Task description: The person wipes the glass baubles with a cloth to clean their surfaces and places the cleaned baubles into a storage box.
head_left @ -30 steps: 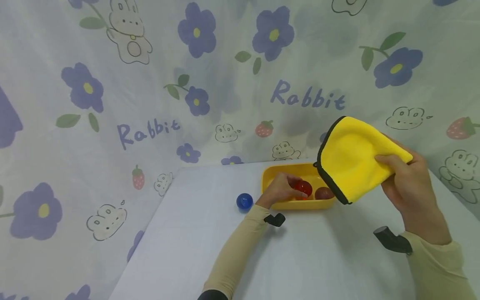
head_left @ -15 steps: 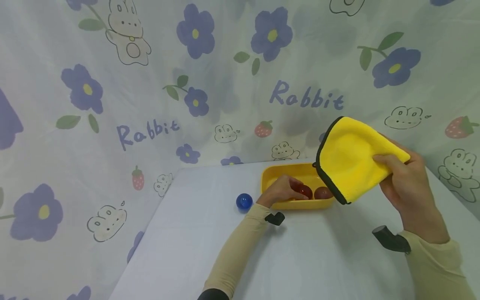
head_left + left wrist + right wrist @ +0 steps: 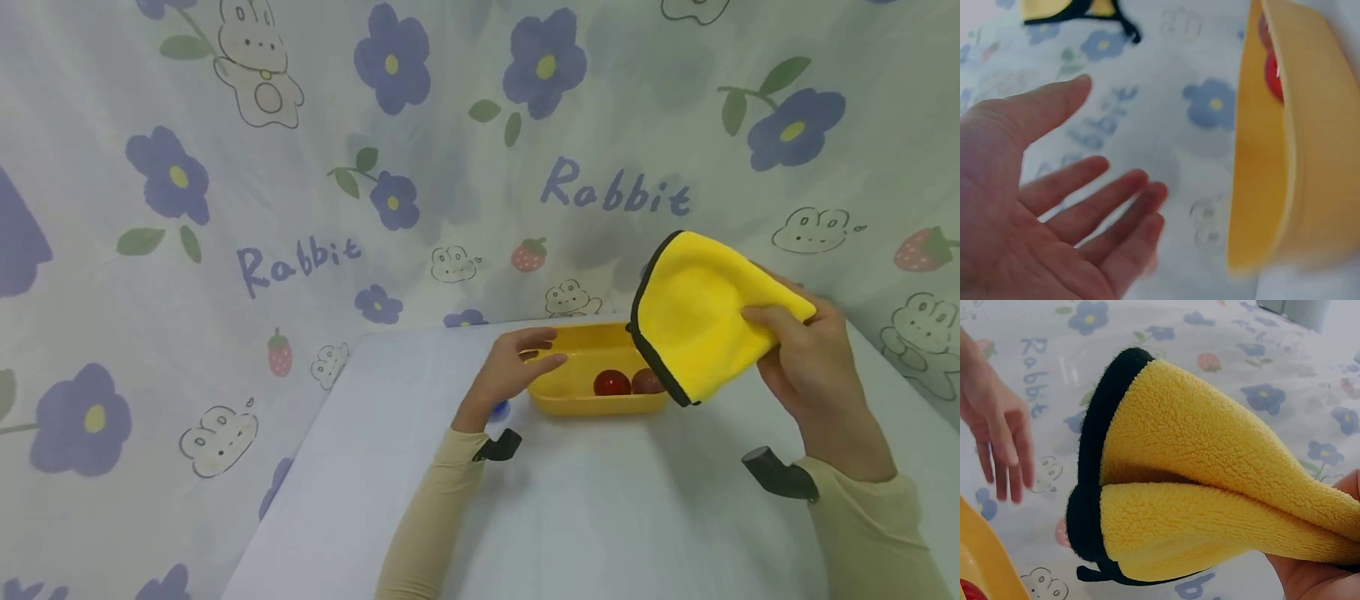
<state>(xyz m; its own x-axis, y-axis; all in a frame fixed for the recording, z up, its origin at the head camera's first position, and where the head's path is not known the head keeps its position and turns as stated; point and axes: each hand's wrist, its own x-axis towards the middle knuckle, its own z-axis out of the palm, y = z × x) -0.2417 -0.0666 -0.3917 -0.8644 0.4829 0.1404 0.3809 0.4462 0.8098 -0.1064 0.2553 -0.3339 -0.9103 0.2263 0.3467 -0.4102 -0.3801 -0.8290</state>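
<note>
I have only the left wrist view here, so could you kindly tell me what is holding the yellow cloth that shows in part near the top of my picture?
Observer: The person's right hand grips the yellow cloth by one end; the head view shows this.

Operator: Thank you, and apart from the yellow tray, is anything else close to the left hand that I am missing?

Observer: Yes, a blue ball sits outside the tray, partly hidden behind the base of that hand in the head view.
</note>
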